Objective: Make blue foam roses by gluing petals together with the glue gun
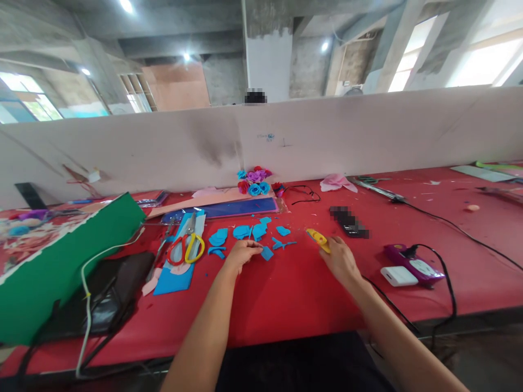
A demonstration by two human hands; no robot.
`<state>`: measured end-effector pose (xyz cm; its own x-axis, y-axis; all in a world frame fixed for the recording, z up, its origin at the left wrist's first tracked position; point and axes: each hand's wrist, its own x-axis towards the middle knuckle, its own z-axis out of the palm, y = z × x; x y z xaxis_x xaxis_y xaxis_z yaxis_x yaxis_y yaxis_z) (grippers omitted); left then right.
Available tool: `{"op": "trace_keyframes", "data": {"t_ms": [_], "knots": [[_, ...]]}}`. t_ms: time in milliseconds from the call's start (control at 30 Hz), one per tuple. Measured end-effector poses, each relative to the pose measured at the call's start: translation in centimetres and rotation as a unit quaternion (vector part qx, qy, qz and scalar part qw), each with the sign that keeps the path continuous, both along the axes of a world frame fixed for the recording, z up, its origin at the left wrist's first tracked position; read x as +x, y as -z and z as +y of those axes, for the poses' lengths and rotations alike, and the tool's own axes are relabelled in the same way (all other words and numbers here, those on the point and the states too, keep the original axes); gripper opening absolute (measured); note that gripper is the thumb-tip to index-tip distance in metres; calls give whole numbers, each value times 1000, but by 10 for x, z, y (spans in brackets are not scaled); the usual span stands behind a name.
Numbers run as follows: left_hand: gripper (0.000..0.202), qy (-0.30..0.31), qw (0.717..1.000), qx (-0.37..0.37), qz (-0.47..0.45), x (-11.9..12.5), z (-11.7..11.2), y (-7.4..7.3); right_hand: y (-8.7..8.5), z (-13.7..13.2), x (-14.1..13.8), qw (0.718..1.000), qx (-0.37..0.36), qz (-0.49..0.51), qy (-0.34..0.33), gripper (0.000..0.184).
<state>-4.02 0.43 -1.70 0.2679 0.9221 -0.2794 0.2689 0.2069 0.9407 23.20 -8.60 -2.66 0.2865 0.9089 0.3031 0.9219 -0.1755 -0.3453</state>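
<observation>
My left hand [244, 255] is closed in a pinch on a small blue paper piece [267, 253], held just above the red table. Several blue petal-shaped paper pieces [242, 232] lie beyond its fingers, and a thin branching blue cutout [283, 244] is to their right. My right hand [342, 260] is wrapped around a yellow glue gun [318, 239], its tip pointing left toward the cutouts; the palm hides part of its body. Left of my left hand, scissors [189, 245] with red and yellow handles rest on a folded blue sheet [174, 279].
Paper flowers [256, 182] stand against the white partition [163, 147]. A dark blurred-out object [349, 222] lies beyond my right hand. The purple power strip [425, 268], with a white plug and black cords, sits at right. A green board [81, 256] and dark bag [131, 277] occupy the left.
</observation>
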Motion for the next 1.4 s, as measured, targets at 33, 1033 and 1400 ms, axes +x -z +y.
{"op": "trace_keyframes", "data": {"t_ms": [33,1033,1400], "knots": [[20,-2,1000,10,6,1,-1,0,-2,-1,1,1000,-5,20,9,16],[10,-16,988,94,120,9,-1,11,-23,-15,-68,944,-134,225,-202,36],[10,-14,990,90,109,9,-1,11,-24,-11,-69,946,-147,211,-197,34]]}}
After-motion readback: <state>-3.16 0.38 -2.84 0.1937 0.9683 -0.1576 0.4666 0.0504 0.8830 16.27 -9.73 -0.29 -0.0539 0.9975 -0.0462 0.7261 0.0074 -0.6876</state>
